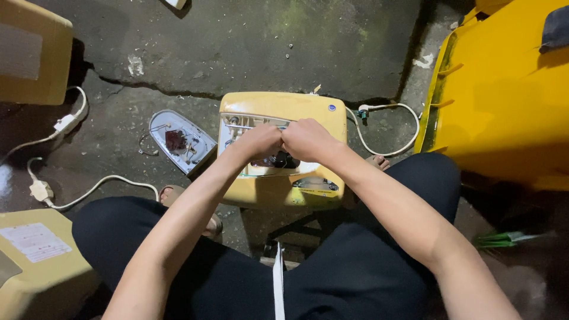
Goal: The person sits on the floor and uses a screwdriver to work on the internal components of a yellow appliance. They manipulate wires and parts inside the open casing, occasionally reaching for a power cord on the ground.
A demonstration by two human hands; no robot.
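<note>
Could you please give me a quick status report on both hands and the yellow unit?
Left hand and right hand together, working inside the opened yellow appliance. Grip unclear. Removed grey cover lies left; white cord right, nothing blocking.

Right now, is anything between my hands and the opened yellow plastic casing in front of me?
Nothing visible: the left hand and right hand already rest together on the opened yellow plastic casing, over its exposed inside.

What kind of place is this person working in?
Probably an informal repair or dismantling spot on the ground, not a proper workbench. The floor is cracked bare concrete, both hands work inside an opened yellow appliance, and a removed cover and similar yellow units lie around.
</note>
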